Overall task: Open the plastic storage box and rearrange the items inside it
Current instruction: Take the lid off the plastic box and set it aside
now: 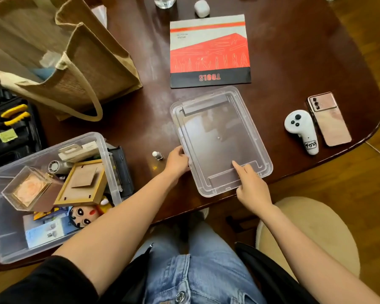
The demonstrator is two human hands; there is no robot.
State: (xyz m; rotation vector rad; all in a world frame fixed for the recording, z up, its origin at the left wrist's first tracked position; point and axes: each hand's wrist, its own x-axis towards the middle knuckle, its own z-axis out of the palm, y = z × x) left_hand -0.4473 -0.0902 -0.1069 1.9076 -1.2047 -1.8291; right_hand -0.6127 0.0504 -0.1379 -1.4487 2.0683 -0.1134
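Dark glossy desk [294, 51] above wood flooring carries the clear lid [219, 139] beside the open storage box [7, 216]; left hand [177, 160] fingers grip the lid's edge, right hand [252, 187] forefinger presses it

lid [219, 137] on table [294, 62], open storage box [7, 216] left, booklet [210, 51] behind

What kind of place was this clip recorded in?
Probably a home or small office room, not a workshop: a dark wooden table on wood flooring, a jute bag, a phone, and a clear storage box of keepsakes with its lid set aside.
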